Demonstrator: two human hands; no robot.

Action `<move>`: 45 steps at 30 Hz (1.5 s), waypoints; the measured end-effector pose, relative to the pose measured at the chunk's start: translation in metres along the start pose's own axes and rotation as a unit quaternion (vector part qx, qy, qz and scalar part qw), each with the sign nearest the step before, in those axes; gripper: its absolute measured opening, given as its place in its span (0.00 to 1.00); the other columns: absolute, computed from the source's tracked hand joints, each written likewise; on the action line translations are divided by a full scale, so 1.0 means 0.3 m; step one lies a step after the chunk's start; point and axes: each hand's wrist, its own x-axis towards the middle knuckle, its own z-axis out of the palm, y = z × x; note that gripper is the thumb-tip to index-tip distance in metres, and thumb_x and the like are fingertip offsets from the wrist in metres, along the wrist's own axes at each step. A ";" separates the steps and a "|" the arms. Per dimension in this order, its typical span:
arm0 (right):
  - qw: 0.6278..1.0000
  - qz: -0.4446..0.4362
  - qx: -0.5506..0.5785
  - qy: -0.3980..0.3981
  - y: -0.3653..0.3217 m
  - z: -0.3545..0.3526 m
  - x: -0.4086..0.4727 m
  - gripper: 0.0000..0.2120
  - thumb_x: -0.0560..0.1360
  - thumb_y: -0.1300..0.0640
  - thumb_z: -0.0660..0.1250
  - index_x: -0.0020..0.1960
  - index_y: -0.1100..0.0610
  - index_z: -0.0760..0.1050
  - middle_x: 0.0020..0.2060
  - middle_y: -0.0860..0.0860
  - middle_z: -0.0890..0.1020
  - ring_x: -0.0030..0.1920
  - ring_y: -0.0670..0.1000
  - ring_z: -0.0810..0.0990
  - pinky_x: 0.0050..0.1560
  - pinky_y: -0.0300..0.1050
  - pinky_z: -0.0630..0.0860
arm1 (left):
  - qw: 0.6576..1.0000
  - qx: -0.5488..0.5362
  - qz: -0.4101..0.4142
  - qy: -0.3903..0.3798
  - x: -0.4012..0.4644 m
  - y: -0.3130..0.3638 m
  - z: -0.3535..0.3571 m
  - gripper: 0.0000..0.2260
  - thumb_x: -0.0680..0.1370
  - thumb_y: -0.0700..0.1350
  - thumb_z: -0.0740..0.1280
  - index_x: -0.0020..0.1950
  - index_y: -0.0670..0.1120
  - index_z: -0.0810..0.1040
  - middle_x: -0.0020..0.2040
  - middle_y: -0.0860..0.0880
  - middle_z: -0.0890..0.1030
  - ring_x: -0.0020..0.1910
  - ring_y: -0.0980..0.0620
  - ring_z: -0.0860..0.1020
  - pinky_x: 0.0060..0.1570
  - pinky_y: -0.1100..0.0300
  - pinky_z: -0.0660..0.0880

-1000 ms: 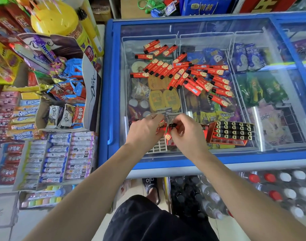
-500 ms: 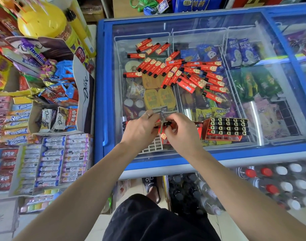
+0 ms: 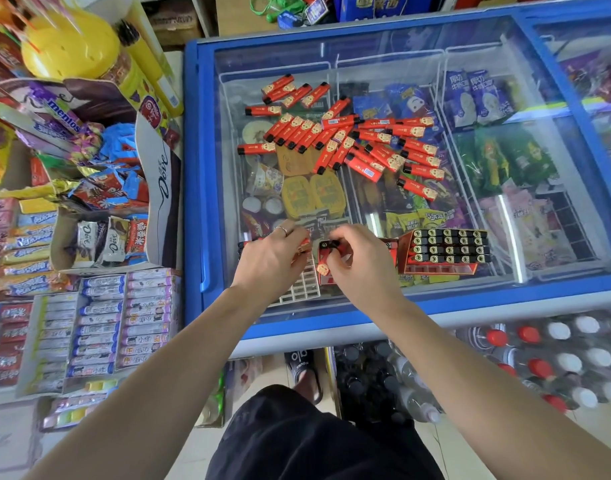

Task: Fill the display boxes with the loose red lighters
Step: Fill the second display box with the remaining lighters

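Several loose red lighters (image 3: pixel 352 143) lie scattered on the glass lid of a blue chest freezer (image 3: pixel 200 168). Near its front edge stands a red display box (image 3: pixel 442 251) filled with lighters, black tops up. To its left sits a second box with a white slotted grid (image 3: pixel 302 289), mostly hidden under my hands. My right hand (image 3: pixel 359 268) pinches a red lighter (image 3: pixel 326 259) over that box. My left hand (image 3: pixel 273 258), with a ring on one finger, grips red lighters just left of it.
Shelves of candy, gum and chocolate boxes (image 3: pixel 99 320) crowd the left side. Packs of bottled water (image 3: pixel 557 362) sit on the floor under the freezer's front right. My legs and a black sandal (image 3: pixel 302 368) are below.
Both hands have stayed over the left display box, working a lighter between them. The camera has shifted slightly, so the freezer sits a little lower and to the left in view.
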 end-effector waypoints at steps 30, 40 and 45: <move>0.987 -0.114 -0.114 -0.013 -0.001 0.123 0.017 0.07 0.75 0.68 0.71 0.52 0.63 0.81 0.47 0.56 0.81 0.41 0.55 0.81 0.38 0.45 0.78 | 0.808 -0.479 -0.342 0.026 -0.026 -0.012 -0.201 0.07 0.84 0.45 0.61 0.50 0.45 0.77 0.42 0.41 0.82 0.39 0.55 0.80 0.45 0.54 0.76; 0.983 -0.163 -0.086 -0.024 0.022 0.135 -0.011 0.06 0.77 0.70 0.69 0.53 0.64 0.81 0.49 0.56 0.80 0.45 0.55 0.81 0.44 0.49 0.81 | 0.787 -0.519 -0.321 0.090 -0.094 -0.044 -0.200 0.01 0.82 0.35 0.65 0.52 0.39 0.75 0.28 0.55 0.76 0.36 0.48 0.78 0.50 0.56 0.78; 0.987 -0.139 -0.079 -0.005 -0.016 0.117 0.000 0.08 0.74 0.71 0.67 0.52 0.64 0.79 0.49 0.56 0.77 0.45 0.55 0.79 0.43 0.50 0.79 | 0.799 -0.504 -0.316 0.083 -0.126 -0.084 -0.200 0.05 0.78 0.35 0.69 0.51 0.39 0.73 0.37 0.43 0.76 0.40 0.48 0.82 0.51 0.46 0.79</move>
